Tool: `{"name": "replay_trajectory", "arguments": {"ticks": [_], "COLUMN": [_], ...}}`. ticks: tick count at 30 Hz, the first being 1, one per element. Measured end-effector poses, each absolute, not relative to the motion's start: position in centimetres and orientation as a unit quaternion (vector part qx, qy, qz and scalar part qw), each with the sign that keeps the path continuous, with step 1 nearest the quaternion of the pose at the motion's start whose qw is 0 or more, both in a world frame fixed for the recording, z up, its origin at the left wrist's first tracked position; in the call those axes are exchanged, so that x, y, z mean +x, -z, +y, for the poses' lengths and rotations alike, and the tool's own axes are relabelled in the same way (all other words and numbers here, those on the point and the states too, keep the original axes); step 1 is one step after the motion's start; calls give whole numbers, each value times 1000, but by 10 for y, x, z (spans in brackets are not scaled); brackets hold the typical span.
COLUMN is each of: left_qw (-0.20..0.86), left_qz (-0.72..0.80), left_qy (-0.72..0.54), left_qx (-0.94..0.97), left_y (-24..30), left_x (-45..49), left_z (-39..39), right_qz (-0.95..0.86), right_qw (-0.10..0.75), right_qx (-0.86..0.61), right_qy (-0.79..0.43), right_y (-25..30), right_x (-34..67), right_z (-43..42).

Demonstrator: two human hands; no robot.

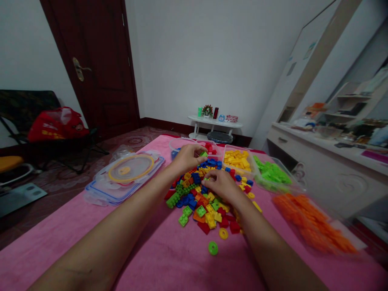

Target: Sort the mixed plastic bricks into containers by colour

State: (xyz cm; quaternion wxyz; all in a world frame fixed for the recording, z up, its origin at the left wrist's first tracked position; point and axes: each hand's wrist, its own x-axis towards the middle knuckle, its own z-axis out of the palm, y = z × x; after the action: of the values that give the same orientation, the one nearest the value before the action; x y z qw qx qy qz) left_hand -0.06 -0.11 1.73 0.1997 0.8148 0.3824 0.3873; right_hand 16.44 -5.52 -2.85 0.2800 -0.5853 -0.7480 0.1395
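Note:
A mixed heap of toy building bricks (210,208) in red, blue, yellow, green and orange lies on the pink cloth. Over the far side of the heap is my left hand (187,157), its fingers closed on a light green brick (204,154). My right hand (222,184) is lower, at the middle of the heap, with thumb and fingers pinched together. A bit of green shows by its fingertips, but I cannot make out whether it is held. Near the front, a green ring-shaped piece (213,248) and a yellow ring (223,233) lie apart.
Clear boxes hold yellow bricks (238,160), green bricks (273,171), orange bricks (312,222) and red bricks (211,148), sorted by colour. Stacked box lids (125,178) lie at the left on the pink cloth (169,258). A drawer cabinet (318,173) stands beyond the right side.

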Motion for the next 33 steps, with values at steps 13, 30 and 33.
{"name": "replay_trajectory", "arguments": {"ticks": [13,30,33], "left_qw": [173,101,92], "left_qz": [352,266,278], "left_qy": [-420,-393,-392], "left_qx": [818,874,872], "left_y": [-25,-14,-10], "left_x": [17,28,25], "left_z": [-24,-31,-23], "right_qz": [-375,-161,-170], "right_qw": [668,699,759], "right_qx": [-405,-323,-401], "right_qy": [-499,-617,-484], "right_y": [25,-5,-23], "right_x": [158,191,243], "right_z": [-54,-49,-37]}}
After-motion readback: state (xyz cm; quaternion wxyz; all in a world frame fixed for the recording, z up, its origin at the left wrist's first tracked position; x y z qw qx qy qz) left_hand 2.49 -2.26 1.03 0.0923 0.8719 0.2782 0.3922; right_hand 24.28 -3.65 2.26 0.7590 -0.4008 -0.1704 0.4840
